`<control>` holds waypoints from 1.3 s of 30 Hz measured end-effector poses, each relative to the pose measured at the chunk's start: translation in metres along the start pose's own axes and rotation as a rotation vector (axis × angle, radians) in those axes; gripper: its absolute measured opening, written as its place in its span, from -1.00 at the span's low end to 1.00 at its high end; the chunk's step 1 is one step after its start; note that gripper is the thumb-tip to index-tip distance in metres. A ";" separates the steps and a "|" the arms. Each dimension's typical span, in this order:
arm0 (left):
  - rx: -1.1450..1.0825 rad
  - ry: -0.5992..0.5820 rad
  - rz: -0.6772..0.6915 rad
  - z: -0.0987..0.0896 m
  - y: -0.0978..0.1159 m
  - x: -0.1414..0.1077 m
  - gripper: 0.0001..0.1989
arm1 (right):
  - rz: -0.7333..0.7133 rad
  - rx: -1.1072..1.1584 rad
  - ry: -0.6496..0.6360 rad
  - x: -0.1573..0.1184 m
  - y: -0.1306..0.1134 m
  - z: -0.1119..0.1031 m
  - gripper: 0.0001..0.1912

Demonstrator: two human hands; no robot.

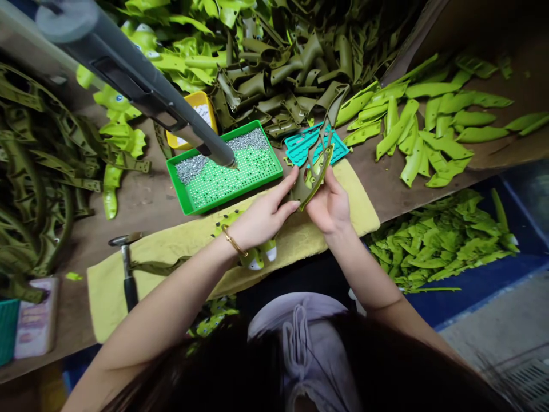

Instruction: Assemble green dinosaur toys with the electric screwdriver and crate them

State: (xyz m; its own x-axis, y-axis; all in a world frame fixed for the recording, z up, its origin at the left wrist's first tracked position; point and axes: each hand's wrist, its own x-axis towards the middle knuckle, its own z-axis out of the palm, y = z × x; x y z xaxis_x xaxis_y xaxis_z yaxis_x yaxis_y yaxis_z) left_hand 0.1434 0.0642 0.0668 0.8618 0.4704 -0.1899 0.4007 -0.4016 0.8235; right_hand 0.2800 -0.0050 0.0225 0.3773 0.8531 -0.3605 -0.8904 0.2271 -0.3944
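Two bare hands hold a curved, olive-green moulded plastic part point(318, 171) up on edge, above a folded yellow terry cloth point(171, 254). The left hand point(261, 214), with a thin gold bangle point(234, 241) at its wrist, pinches the part's lower edge; the right hand point(329, 206) closes on it from the other side, so both grips are firmly on it. Its upper end rises over a teal perforated plastic plate point(300, 150). Just left, a long grey cylindrical tool point(141, 86) points its tip into a bright green tray point(235, 191) holding silver screws point(253, 140). A black-handled steel hammer point(127, 274) lies on the cloth. Heaps of olive parts point(270, 74) and lime-green parts point(433, 137) lie around.
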 end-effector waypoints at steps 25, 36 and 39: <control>0.235 0.061 0.034 0.023 -0.007 -0.006 -0.31 | -0.239 -0.975 0.027 -0.023 0.015 -0.034 -0.67; -0.288 -0.124 -0.156 0.011 -0.012 0.024 -0.54 | -0.707 -1.847 -0.082 0.039 -0.163 -0.070 -0.62; -0.241 -0.166 -0.227 0.011 -0.021 0.020 -0.56 | -0.710 -2.239 -0.136 0.080 -0.234 -0.094 -0.55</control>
State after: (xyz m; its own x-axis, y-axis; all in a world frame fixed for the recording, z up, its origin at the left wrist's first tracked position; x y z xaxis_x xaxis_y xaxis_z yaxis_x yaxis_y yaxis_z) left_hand 0.1557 0.0735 0.0400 0.8060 0.3846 -0.4498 0.5195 -0.0957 0.8491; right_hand 0.5427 -0.0339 0.0061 0.2885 0.9377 0.1935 0.9029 -0.1991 -0.3811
